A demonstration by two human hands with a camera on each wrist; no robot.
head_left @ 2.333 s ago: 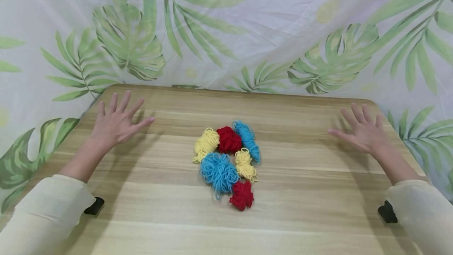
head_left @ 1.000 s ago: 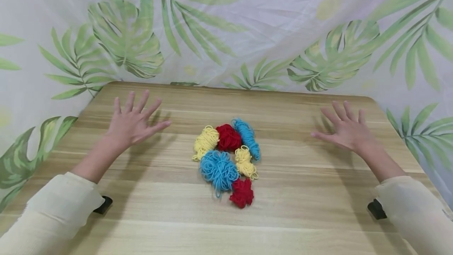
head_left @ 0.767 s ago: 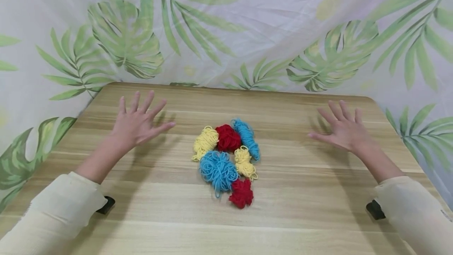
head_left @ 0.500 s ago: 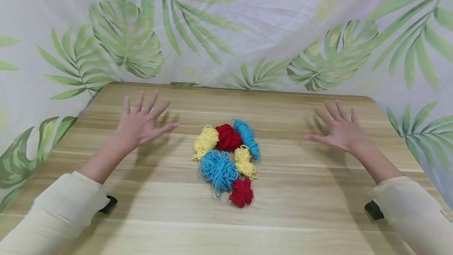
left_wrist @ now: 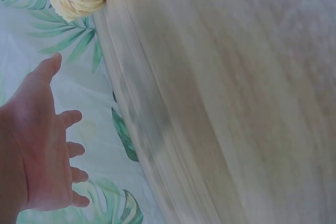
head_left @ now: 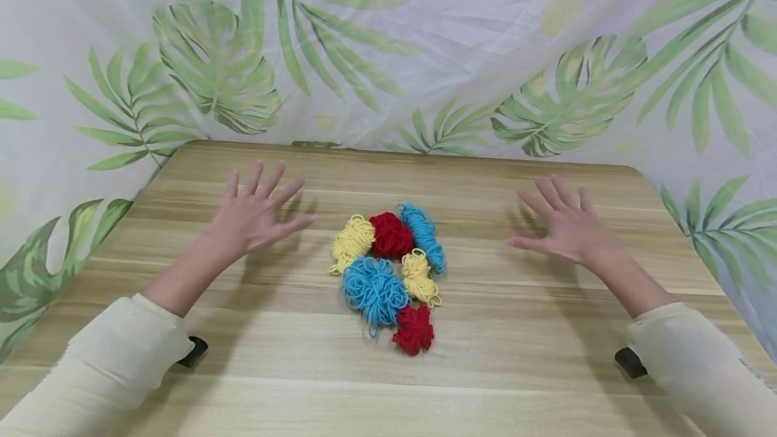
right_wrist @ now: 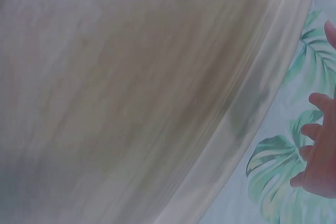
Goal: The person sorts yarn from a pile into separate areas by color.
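Observation:
My left hand [head_left: 250, 220] hovers over the table with fingers spread, left of a pile of yarn bundles. Nearest to it is a yellow yarn bundle [head_left: 353, 243], which also shows at the top of the left wrist view. Across the pile, my right hand [head_left: 569, 229] is spread too and holds nothing. A red bundle [head_left: 391, 235] and a long blue bundle [head_left: 421, 237] form the back of the pile. In front lie a large round blue bundle [head_left: 375, 292], a small yellow bundle [head_left: 419, 278] and a small red bundle [head_left: 414, 330].
The pile rests mid-way across a wood-grain table [head_left: 291, 369] with rounded far corners. Behind it hangs a white cloth [head_left: 461, 52] printed with green leaves. Under each sleeve a black piece shows, such as the black piece [head_left: 631, 362] at the right.
Both hands have drifted inward toward the yarn pile, the left hand rightward and the right hand leftward. Their fingers stay spread, and the bundles keep their places.

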